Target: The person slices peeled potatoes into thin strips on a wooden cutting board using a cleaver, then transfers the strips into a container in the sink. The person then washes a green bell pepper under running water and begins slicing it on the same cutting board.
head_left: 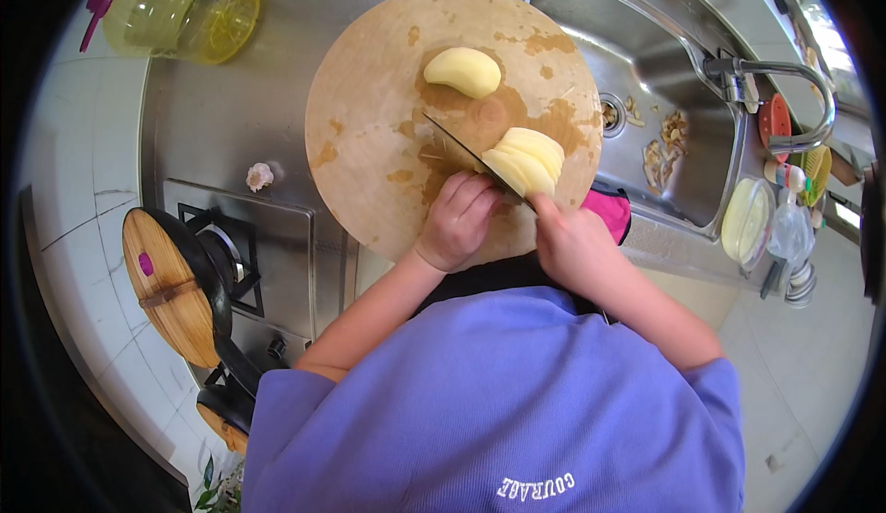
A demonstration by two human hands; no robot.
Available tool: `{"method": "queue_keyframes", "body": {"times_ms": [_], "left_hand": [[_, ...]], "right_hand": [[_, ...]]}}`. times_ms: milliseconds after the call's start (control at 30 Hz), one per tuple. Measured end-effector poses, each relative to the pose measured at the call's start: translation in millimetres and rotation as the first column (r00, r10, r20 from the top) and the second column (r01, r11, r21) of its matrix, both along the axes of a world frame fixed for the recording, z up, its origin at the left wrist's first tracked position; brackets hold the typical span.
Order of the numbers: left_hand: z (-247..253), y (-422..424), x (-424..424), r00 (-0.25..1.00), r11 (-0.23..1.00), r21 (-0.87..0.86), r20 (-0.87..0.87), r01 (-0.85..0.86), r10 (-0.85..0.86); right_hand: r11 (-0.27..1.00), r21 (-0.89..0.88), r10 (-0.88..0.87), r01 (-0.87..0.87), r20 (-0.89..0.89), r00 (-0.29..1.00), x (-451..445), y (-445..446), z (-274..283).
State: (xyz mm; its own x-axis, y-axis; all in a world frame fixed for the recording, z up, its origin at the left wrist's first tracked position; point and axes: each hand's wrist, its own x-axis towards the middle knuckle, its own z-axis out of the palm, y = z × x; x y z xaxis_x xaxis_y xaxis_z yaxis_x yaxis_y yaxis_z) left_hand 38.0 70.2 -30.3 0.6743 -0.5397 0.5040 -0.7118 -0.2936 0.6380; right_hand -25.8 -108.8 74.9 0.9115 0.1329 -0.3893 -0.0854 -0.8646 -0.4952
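Note:
My right hand (573, 231) grips the handle of a kitchen knife (460, 145), whose dark blade slants up and left across the round wooden chopping board (367, 84). Right of the blade, a fanned stack of peeled potato slices (529, 158) leans together. Curled fingers of my left hand (458, 221) press close to the blade's left side, on a potato piece that they almost wholly hide. Farther up the board lies a larger peeled potato piece (462, 72), apart from both hands. Wet patches darken the wood around it.
A steel sink (664, 77) with peelings (664, 153) and a tap (820, 98) is at right. Left are a garlic bulb (259, 177), a gas burner (225, 253), a wok with a wooden lid (169, 288), and an oil jug (187, 11). Pink cloth (608, 214) shows beside the board.

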Motion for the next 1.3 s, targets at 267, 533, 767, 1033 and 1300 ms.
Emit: {"method": "queue_keyframes", "body": {"times_ms": [267,533,767,1033,1300], "left_hand": [[2.8,-0.9,2.9,1.000,1.000,0.000,-0.003,-0.010,0.010],[4.2,-0.2,4.6,0.999,1.000,-0.006,-0.050,0.018,-0.018],[2.5,-1.4,3.0,0.999,0.999,-0.032,-0.043,-0.017,0.015],[1.4,-3.2,3.1,1.000,0.999,-0.049,-0.029,-0.011,0.009],[0.7,-1.6,3.6,0.999,1.000,-0.009,-0.034,0.020,-0.020]], "right_hand": [[0.996,0.075,-0.058,0.049,0.119,0.991,0.2,-9.7,7.6],[0.998,0.044,-0.037,0.036,0.013,0.999,-6.0,-7.8,37.4],[1.000,0.019,-0.015,0.016,-0.050,0.999,-1.9,-4.0,35.0],[0.998,0.043,-0.039,0.035,0.089,0.995,10.6,9.6,-30.5],[0.992,0.101,-0.088,0.075,0.125,0.988,-3.2,-9.1,18.9]]}}
